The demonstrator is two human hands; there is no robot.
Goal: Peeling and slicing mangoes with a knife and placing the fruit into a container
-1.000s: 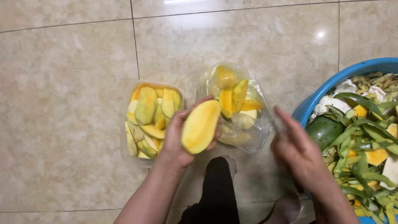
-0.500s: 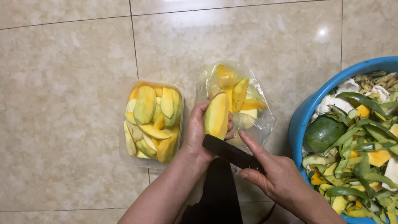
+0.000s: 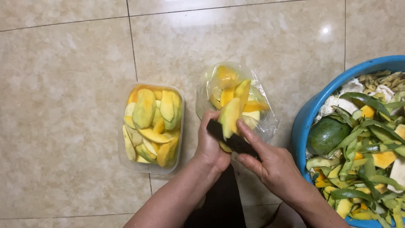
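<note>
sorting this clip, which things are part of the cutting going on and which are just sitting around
In use: left hand, peeled mango, right hand, knife.

Sitting about: box of slices, bag of slices, blue basin of peels.

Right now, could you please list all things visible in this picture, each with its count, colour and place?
Mango piece: one, yellow, held in left hand above the bag.
Knife: one, dark, in right hand, against the mango piece.
Plastic box: one, clear, left on floor, full of yellow-green slices.
Plastic bag: one, clear, centre, holding slices.
Basin: one, blue, right, holding peels.
Whole mango: one, green, in basin.
Floor: beige tiles.
Hands: left hand, right hand.
</note>
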